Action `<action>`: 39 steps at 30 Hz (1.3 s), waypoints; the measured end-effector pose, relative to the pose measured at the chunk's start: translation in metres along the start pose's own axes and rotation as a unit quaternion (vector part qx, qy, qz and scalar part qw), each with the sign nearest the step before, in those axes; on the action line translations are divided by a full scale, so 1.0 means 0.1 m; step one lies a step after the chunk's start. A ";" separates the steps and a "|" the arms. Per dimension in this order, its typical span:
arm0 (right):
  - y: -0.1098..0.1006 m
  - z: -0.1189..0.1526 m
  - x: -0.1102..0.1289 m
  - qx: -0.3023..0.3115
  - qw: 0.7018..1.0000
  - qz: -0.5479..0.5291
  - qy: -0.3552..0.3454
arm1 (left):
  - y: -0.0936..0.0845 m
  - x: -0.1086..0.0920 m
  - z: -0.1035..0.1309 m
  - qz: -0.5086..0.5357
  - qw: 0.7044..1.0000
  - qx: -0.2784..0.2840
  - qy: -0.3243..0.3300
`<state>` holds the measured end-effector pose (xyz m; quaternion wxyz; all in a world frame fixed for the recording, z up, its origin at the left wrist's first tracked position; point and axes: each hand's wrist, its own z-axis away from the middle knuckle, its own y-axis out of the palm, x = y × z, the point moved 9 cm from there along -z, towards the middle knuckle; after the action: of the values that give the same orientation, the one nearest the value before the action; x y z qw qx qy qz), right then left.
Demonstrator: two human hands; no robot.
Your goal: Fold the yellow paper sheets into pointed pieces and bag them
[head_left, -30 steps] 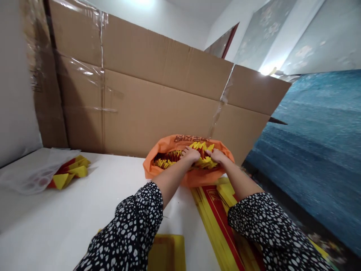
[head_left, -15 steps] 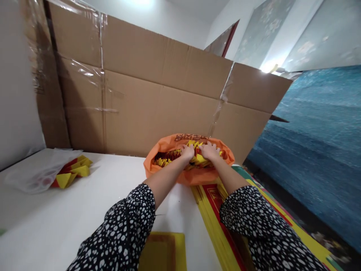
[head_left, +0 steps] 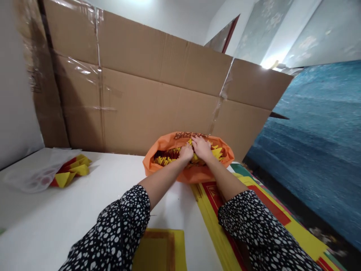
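**Folded papers [head_left: 165, 161] in the orange bag, hands drawn together**

Left of frame, the red-and-yellow folded pieces [head_left: 67, 177] by the clear plastic bag [head_left: 31, 178] lie as they did a second ago. At centre, the orange bag [head_left: 197, 175] holds the row of papers, and the left hand [head_left: 186, 151] sits about midway along it, fingers curled in narrowly; whether it pinches a paper I cannot tell. Close beside it, the right hand [head_left: 201, 147] has moved: a second ago it was further right, with a gap between the two. Now it arches over the middle, fingers bent, tips hidden, its grip unclear. That leaves yellow points showing at the row's right end, and suggests both hands are on one stretch of it. Lower right, more of the yellow-and-red sheets [head_left: 270, 205] shows.
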<state>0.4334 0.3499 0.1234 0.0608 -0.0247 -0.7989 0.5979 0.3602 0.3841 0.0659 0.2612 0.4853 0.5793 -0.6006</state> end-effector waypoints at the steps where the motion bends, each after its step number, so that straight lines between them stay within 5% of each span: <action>1: 0.06 -0.01 0.02 0.012 1.000 -0.002 -0.010 | -0.01 0.00 -0.01 -0.002 1.000 0.003 0.011; 7: 0.16 -0.11 -0.03 0.049 0.998 -0.008 -0.039 | 0.01 -0.08 0.16 -0.022 0.997 0.016 0.077; 11: -0.14 -0.13 -0.39 0.028 0.999 0.013 0.007 | 0.04 -0.10 0.31 -0.038 0.992 0.043 0.111; 17: -0.13 0.23 -0.86 0.148 0.989 0.027 -0.003 | 0.08 -0.13 0.37 -0.141 0.972 0.093 0.164; 27: 0.20 0.42 -0.72 0.095 0.994 0.032 -0.032 | 0.21 -0.28 0.40 -0.194 0.971 0.036 0.137; 33: 0.18 0.41 -0.78 0.098 0.993 -0.010 -0.059 | 0.15 -0.08 0.33 -0.221 0.970 0.077 0.057; 39: 0.29 0.35 -0.66 0.137 0.985 -0.040 -0.097 | 0.08 -0.23 0.40 -0.158 0.971 0.057 0.169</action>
<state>0.4940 0.3178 0.0816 0.0098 0.0741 -0.7120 0.6982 0.3647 0.3393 0.0768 0.0328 0.4962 0.6490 -0.5757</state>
